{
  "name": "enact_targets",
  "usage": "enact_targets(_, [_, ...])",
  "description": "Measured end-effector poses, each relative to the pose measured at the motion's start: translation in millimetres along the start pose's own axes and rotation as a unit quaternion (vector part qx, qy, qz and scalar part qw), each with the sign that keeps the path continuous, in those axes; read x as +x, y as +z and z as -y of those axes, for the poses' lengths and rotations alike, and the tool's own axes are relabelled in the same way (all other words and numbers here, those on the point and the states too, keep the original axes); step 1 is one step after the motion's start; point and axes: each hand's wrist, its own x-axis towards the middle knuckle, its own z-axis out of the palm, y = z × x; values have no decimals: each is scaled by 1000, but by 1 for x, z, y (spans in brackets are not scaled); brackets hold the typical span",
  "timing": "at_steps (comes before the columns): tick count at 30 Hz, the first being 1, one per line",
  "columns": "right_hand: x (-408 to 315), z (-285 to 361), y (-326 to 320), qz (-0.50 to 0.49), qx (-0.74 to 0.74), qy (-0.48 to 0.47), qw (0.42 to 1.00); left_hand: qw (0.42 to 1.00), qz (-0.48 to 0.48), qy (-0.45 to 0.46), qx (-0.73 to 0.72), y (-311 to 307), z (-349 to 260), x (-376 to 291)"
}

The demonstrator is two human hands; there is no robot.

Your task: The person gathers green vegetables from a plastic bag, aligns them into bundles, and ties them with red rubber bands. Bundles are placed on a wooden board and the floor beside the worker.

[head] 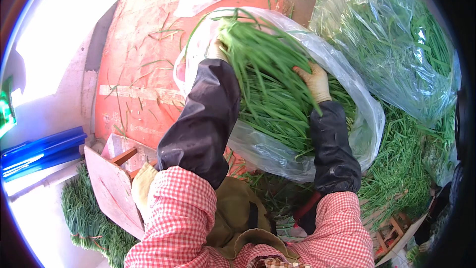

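Observation:
My left hand, in a pale glove below a black sleeve cover, grips the whitish root end of a bunch of long flat green leaves, which look like garlic chives. The leaves fan out to the right, slightly blurred. My right hand, also gloved, lies against the leafy side with its thumb and fingers spread; whether it grips any leaves is unclear. Beneath the bunch, more leaves lie in a wide-mouthed clear plastic bag.
A second plastic bag full of leaves stands at upper right, above a loose green heap. Tied bunches lie at lower left beside a board. A red sheet bears scattered leaves; a blue object is at far left.

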Motion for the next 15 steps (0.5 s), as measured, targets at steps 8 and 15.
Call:
enact_targets(8, [-40, 59, -30, -67, -345, -249, 903, 967, 5, -95, -238, 13, -15, 19])
enact_targets(15, [-94, 208, -60, -90, -166, -366, 911, 854, 164, -190, -456, 10, -98, -48])
